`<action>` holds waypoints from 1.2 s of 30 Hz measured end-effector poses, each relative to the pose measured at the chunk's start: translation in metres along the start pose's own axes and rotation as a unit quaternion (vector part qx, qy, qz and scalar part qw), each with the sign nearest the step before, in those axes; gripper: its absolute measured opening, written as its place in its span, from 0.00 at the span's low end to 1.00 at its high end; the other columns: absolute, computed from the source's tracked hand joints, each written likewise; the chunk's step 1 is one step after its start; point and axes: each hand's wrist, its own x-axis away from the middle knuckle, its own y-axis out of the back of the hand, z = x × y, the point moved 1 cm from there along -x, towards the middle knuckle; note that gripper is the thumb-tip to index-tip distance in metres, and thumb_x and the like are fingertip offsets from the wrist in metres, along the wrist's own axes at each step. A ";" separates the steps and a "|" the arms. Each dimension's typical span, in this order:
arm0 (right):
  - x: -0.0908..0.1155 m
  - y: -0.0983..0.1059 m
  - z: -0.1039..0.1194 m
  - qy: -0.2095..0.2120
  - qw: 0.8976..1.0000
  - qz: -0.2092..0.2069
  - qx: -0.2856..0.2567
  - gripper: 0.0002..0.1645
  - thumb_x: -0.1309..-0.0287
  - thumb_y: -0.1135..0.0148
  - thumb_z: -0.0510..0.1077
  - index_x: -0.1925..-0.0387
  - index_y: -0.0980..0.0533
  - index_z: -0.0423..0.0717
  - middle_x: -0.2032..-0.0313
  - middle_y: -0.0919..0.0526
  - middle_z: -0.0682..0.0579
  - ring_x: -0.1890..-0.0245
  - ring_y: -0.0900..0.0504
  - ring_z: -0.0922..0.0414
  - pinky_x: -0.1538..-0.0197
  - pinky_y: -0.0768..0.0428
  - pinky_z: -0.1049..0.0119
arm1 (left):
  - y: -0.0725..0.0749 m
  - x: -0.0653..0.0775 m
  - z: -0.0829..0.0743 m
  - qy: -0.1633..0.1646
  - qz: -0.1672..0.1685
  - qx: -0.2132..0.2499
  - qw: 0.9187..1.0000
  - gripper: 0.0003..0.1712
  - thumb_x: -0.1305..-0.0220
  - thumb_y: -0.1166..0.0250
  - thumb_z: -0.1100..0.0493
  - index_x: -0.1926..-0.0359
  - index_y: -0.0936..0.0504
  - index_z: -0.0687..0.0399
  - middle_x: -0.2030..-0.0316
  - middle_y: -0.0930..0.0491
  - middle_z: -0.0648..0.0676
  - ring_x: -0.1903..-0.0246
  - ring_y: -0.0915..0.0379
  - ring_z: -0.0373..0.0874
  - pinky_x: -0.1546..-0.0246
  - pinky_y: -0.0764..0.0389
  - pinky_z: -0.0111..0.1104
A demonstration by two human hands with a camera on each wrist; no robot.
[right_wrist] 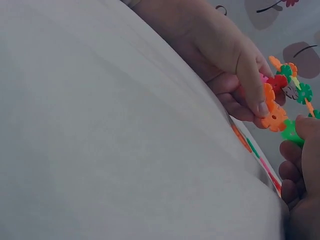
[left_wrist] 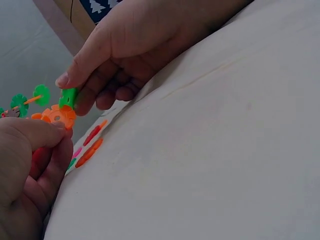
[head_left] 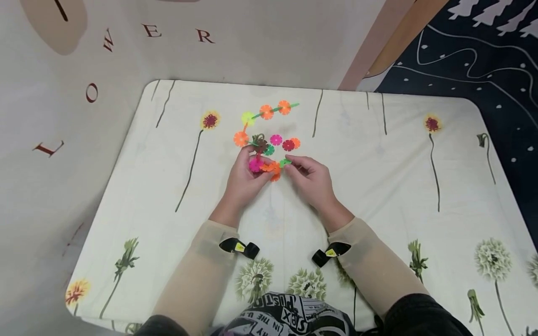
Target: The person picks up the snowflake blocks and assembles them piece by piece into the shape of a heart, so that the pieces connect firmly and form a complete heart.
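Note:
My left hand (head_left: 245,179) holds a joined chain of colourful notched plastic discs, its thumb and fingers pinching an orange disc (left_wrist: 59,118) at the near end. Between the thumb and fingers of my right hand (head_left: 313,179) is a green disc (right_wrist: 290,131), which meets the edge of that orange disc. Whether the two are slotted together I cannot tell. Past the left hand, the chain runs on through a magenta disc (head_left: 255,164), a dark brown piece (head_left: 259,143) and a yellow disc (head_left: 248,118). The left fingers hide part of it.
Loose discs lie on the table just beyond the hands, among them a pink disc (head_left: 276,139) and a red disc (head_left: 288,145). A white flower-print cloth (head_left: 370,186) covers the table. Behind it rises a pale wall (head_left: 269,46).

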 end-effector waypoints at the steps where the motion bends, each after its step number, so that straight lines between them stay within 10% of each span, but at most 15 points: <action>1: 0.000 0.000 0.000 0.003 1.000 0.001 0.000 0.16 0.35 0.25 0.34 0.47 0.13 0.37 0.58 0.11 0.42 0.62 0.19 0.54 0.57 0.20 0.75 | 0.000 0.000 0.000 0.001 -0.001 -0.002 1.000 0.39 0.35 0.26 0.72 0.28 0.34 0.55 0.54 0.14 0.55 0.55 0.14 0.48 0.48 0.14 0.33; 36: -0.002 0.001 0.000 0.062 0.993 0.052 0.088 0.15 0.35 0.24 0.38 0.47 0.11 0.40 0.48 0.10 0.46 0.41 0.16 0.50 0.34 0.21 0.55 | 0.001 0.002 -0.002 0.003 -0.018 -0.112 0.993 0.33 0.37 0.24 0.67 0.33 0.25 0.54 0.58 0.12 0.51 0.61 0.18 0.45 0.55 0.17 0.38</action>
